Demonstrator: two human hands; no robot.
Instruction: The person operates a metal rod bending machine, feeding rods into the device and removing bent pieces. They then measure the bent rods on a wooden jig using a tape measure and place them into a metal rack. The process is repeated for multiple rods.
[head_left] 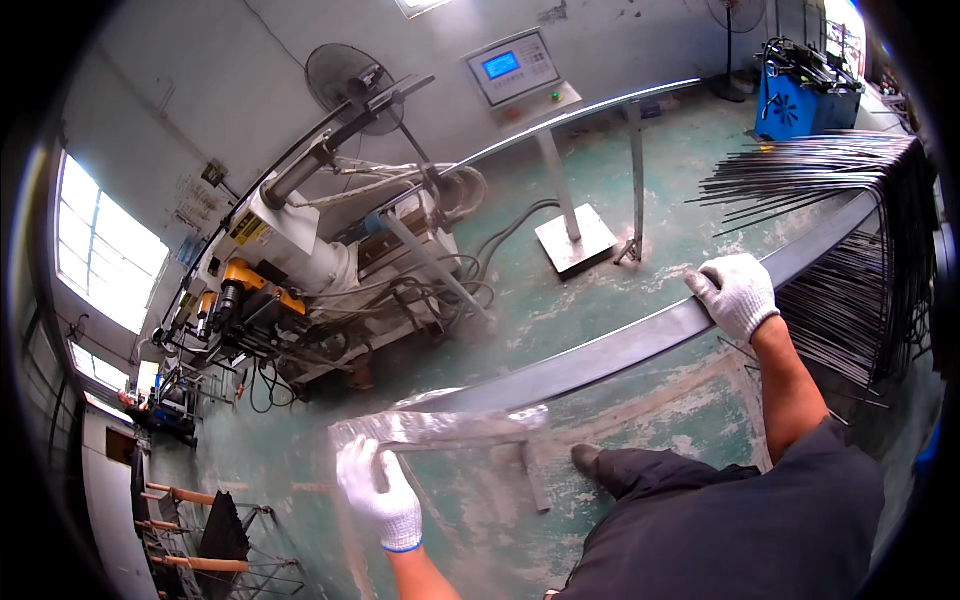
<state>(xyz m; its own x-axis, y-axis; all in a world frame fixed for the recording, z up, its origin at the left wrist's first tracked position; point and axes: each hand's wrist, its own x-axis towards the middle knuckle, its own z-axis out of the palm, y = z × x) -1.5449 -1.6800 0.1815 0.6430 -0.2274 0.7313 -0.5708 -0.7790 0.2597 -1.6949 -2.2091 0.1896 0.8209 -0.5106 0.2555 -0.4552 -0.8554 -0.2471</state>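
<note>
The gloved left hand (pixel 382 492), fingers curled, is at the edge of crumpled clear plastic (pixel 450 428); I cannot tell whether it pinches it. From there a long grey bar (pixel 600 352) runs under the gloved right hand (pixel 737 297), its grip unclear, toward thin dark rods (pixel 835 310) just beyond.

- A pale grey wall (pixel 630 45) is marked by dark patches (pixel 553 13) near the top.
- The green floor (pixel 265 500) is worn and scuffed in pale areas.
- Bright light is admitted by a large paned window (pixel 105 245) at the left.
- A round fan (pixel 340 75) is placed before the wall; a second fan (pixel 729 50) is stood at the upper right.
- Wooden bars (pixel 205 564) are seen at the lower left.
</note>
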